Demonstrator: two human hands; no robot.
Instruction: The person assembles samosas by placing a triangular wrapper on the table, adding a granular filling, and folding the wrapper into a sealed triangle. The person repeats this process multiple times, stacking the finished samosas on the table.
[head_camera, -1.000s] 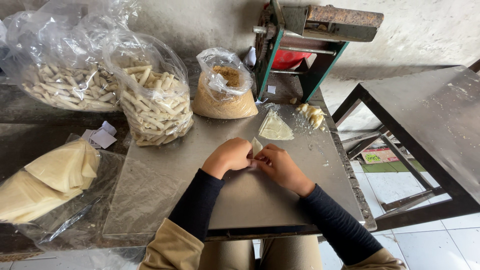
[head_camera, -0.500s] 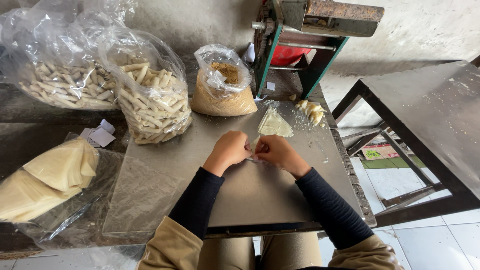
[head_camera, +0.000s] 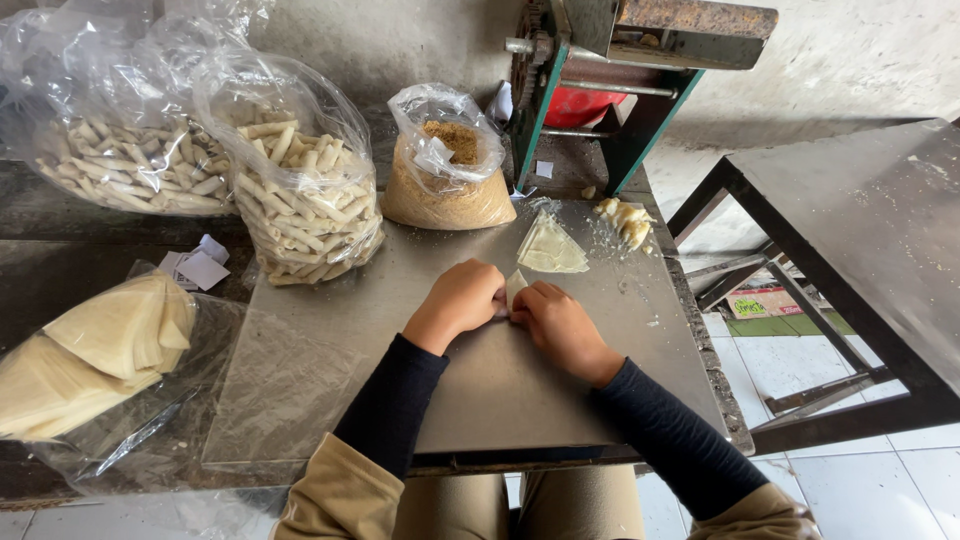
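Note:
My left hand (head_camera: 462, 298) and my right hand (head_camera: 556, 322) meet at the middle of a metal tabletop (head_camera: 520, 400), both closed on a small pale wrapper sheet (head_camera: 514, 286) that sticks up between the fingers. Just beyond them lies a folded stack of pale wrapper sheets (head_camera: 548, 248). A clear bag of brown crumbs (head_camera: 447, 180) stands behind the hands. To its left is a clear bag of rolled pale sticks (head_camera: 305, 205).
A second bag of rolled sticks (head_camera: 130, 170) lies at far left. A plastic-covered pile of wrapper sheets (head_camera: 90, 350) is at left. Pale scraps (head_camera: 625, 218) lie near a green-framed machine (head_camera: 620, 70). A dark table (head_camera: 870, 230) stands right.
Both hands have shifted slightly toward the back of the table, staying together on the small wrapper sheet. The bags and stacks have not moved.

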